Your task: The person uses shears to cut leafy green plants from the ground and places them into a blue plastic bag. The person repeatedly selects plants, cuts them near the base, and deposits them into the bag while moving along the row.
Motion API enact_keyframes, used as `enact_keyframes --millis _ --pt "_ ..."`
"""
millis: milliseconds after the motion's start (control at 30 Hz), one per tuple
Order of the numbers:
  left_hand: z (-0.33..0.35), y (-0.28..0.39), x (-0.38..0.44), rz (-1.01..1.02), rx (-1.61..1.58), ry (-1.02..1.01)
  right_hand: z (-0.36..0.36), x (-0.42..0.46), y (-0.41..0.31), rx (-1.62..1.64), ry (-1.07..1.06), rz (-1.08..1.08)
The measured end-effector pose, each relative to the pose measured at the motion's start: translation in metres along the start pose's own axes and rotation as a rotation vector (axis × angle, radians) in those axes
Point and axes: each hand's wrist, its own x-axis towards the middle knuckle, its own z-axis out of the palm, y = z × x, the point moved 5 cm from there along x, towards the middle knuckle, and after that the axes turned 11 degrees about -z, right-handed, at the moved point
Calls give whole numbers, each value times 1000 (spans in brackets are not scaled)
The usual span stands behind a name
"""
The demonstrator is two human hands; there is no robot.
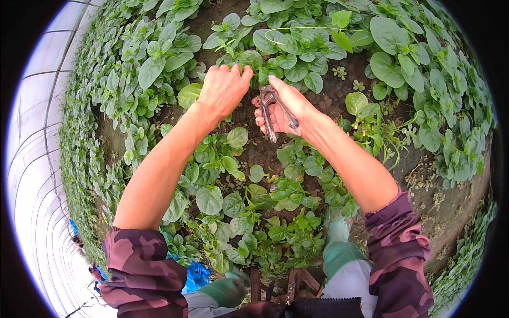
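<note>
Small metal pruning shears (272,103) with a coil spring lie across my right hand (288,103), handles pointing back towards me and the tip near the leaves. Its thumb is raised beside them and the fingers curl underneath. To the left, my left hand (226,85) is bent down over the stems of a leafy green plant (251,59), fingertips hidden behind the hand, so what they pinch is not visible. The two hands are close together but apart. Round-leaved plants (306,51) spread just beyond them, with brown soil (260,153) showing beneath.
Dense leafy rows cover both sides. A blue plastic bag (197,274) lies by my left leg, near a brown wooden frame (292,286) between my legs. Greenhouse hoops and film (43,119) rise at the left, where distant people (95,272) appear. A thin vine (314,28) crosses the plants ahead.
</note>
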Motion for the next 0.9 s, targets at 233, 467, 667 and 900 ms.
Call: enact_keyframes --millis 233,467,667,900 --pt "-39 -12 -4 -122 -121 -123 -25 -54 14 54 -63 21" --pt "-86 74 -3 168 -82 -103 -101 -117 9 235 82 -140" --pt "-50 147 69 339 75 -299 -124 -101 -9 315 81 -186" --pt "-28 85 79 326 242 -377 -112 -82 -14 117 -12 -110"
